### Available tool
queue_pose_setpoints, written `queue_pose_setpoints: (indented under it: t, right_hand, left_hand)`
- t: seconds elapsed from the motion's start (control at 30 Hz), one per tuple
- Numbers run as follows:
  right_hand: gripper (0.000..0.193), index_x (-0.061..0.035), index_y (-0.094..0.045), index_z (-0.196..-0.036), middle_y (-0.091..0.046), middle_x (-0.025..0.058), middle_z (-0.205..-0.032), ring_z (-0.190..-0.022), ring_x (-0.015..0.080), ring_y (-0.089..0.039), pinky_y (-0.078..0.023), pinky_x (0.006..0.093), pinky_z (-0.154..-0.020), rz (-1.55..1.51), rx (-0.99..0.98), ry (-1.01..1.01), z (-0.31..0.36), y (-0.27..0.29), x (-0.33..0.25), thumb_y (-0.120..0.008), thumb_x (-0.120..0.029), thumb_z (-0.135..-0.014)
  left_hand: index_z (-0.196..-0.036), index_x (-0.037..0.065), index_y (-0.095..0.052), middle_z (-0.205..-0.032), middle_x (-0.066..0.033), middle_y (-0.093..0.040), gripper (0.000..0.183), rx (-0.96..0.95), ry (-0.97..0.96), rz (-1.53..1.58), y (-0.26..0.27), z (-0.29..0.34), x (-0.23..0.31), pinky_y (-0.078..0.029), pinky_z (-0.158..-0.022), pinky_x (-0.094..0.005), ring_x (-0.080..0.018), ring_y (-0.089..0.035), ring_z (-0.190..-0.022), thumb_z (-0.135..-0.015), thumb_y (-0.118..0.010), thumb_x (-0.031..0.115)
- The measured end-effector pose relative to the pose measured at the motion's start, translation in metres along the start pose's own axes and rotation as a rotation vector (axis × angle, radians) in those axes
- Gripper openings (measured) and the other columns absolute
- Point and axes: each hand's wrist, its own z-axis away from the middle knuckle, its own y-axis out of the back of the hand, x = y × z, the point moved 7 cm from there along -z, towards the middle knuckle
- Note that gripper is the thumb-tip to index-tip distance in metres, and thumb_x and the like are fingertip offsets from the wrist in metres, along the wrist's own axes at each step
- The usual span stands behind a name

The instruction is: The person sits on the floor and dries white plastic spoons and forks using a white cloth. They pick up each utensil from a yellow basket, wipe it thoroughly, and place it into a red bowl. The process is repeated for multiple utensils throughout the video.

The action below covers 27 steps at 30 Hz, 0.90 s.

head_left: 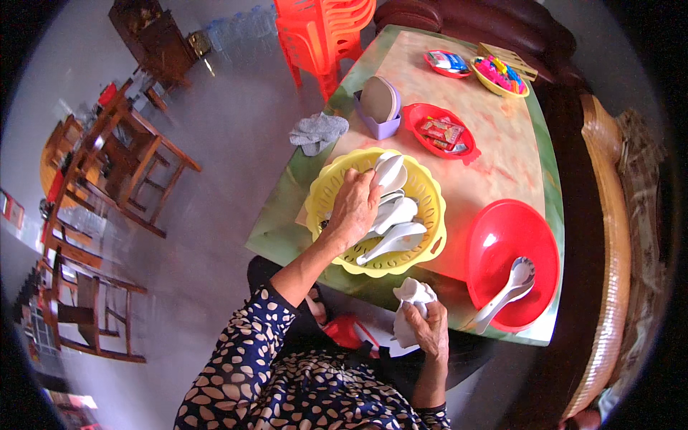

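My left hand (353,208) reaches over a yellow slotted basket (320,188), its fingers closed on a white soup spoon (389,170) near the far side. More white soup spoons (398,240) lie heaped in the basket. My right hand (430,328) is near the table's front edge, wrapped round a crumpled white cloth (413,292). To the right, a red bowl (494,236) holds soup spoons (510,288) with a dark pattern at the bowl end; their handles rest over the rim. My left fingertips are partly hidden.
On the table (494,168) stand a purple holder (380,127) with rounded pieces, a red dish (408,118) of small packets, and, farther back, a red plate (435,67) and a basket of colourful items (494,75). A grey cloth (319,133) lies at the left edge. Orange chairs (315,36) stand behind.
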Motion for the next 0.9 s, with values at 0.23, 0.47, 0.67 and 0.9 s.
queue_pose_setpoints:
  t: [0.23, 0.47, 0.67, 0.9]
  right_hand:
    - [0.029, 0.001, -0.062, -0.102, -0.06, 0.0078, -0.093, -0.082, 0.0172, -0.056, -0.046, 0.0311, -0.073, -0.101, -0.036, -0.115, -0.003, 0.002, 0.013, -0.063, -0.021, -0.083]
    - [0.032, 0.0022, -0.062, -0.1, -0.059, 0.0055, -0.091, -0.082, 0.0154, -0.055, -0.046, 0.0303, -0.073, -0.173, -0.011, -0.142, -0.006, 0.0, 0.009, -0.063, -0.025, -0.084]
    - [0.031, 0.0015, -0.062, -0.101, -0.063, 0.0064, -0.086, -0.076, 0.015, -0.058, -0.048, 0.0304, -0.07, -0.115, -0.007, -0.157, -0.011, 0.002, 0.018, -0.063, -0.024, -0.084]
    - [0.034, 0.0055, -0.062, -0.097, -0.064, 0.0212, -0.095, -0.083, 0.0276, -0.063, -0.05, 0.0369, -0.075, -0.004, 0.018, -0.037, -0.01, 0.008, 0.011, -0.061, -0.025, -0.083]
  left_hand:
    - [-0.115, 0.002, -0.05, -0.1, -0.0201, -0.052, 0.03, -0.1, 0.08, -0.074, -0.005, 0.0, 0.007, -0.045, -0.079, -0.0446, -0.0382, -0.055, -0.093, -0.088, -0.054, 0.017]
    - [-0.119, 0.006, -0.052, -0.101, -0.0137, -0.054, 0.045, 0.01, -0.037, -0.335, 0.017, -0.001, 0.014, -0.043, -0.078, -0.0434, -0.0309, -0.053, -0.095, -0.081, -0.064, 0.026]
    - [-0.115, 0.009, -0.056, -0.102, -0.0109, -0.057, 0.045, -0.129, -0.002, -0.23, 0.014, 0.009, -0.01, -0.045, -0.078, -0.0429, -0.0319, -0.055, -0.095, -0.076, -0.07, 0.029]
    - [-0.119, 0.004, -0.054, -0.105, -0.0135, -0.056, 0.047, -0.102, -0.047, -0.206, 0.012, 0.016, 0.002, -0.045, -0.084, -0.0394, -0.0279, -0.053, -0.105, -0.079, -0.069, 0.022]
